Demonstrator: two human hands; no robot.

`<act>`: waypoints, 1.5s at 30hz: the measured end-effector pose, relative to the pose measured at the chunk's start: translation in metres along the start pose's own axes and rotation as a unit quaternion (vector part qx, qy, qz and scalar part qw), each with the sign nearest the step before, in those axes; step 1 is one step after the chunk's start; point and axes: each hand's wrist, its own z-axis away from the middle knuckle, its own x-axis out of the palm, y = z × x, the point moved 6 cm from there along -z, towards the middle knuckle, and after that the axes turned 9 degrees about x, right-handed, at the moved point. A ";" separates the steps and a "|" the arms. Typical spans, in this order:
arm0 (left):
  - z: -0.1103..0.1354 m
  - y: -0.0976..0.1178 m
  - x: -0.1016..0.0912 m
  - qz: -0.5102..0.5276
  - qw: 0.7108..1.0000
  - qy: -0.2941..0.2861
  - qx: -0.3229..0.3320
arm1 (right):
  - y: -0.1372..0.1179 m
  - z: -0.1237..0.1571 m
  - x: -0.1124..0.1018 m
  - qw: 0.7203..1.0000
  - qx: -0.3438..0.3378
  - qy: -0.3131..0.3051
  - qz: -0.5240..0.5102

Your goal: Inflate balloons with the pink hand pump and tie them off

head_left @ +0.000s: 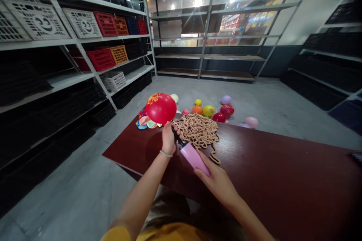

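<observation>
One handheld balloon (pixel 161 110), shelved crates (pixel 104 23)

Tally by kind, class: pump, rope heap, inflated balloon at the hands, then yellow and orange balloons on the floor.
Pink-and-black pump: 1
Tan rope heap: 1
Held red balloon: 1
Yellow floor balloons: 2
Orange floor balloon: 1
Total: 6

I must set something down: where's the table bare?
Widest: the tabletop right of the tan rope pile, toward the dark object at the right edge. Smaller: the left corner, nearer than the deflated balloons. Crowded: the back left stretch, and mid-table under the left hand, right hand and pink pump.
</observation>
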 end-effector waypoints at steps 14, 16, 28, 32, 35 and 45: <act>0.004 -0.009 0.016 0.017 0.999 0.004 -0.035 | 0.016 0.008 -0.005 0.999 0.040 -0.003 -0.014; 0.010 -0.011 0.018 0.022 0.999 0.000 -0.043 | 0.012 0.001 -0.001 0.998 0.048 -0.006 -0.037; 0.008 -0.016 0.020 0.069 0.997 0.007 -0.022 | 0.029 0.016 -0.008 0.999 0.042 0.000 -0.017; 0.001 -0.012 0.027 0.092 0.995 0.014 -0.023 | 0.037 0.032 -0.015 0.999 0.052 -0.007 0.002; -0.004 -0.009 0.030 0.100 0.994 0.021 -0.036 | 0.039 0.035 -0.016 0.998 0.057 -0.009 0.005; 0.006 -0.002 0.016 0.093 0.994 0.047 -0.030 | 0.005 -0.005 0.008 0.998 0.032 -0.017 -0.049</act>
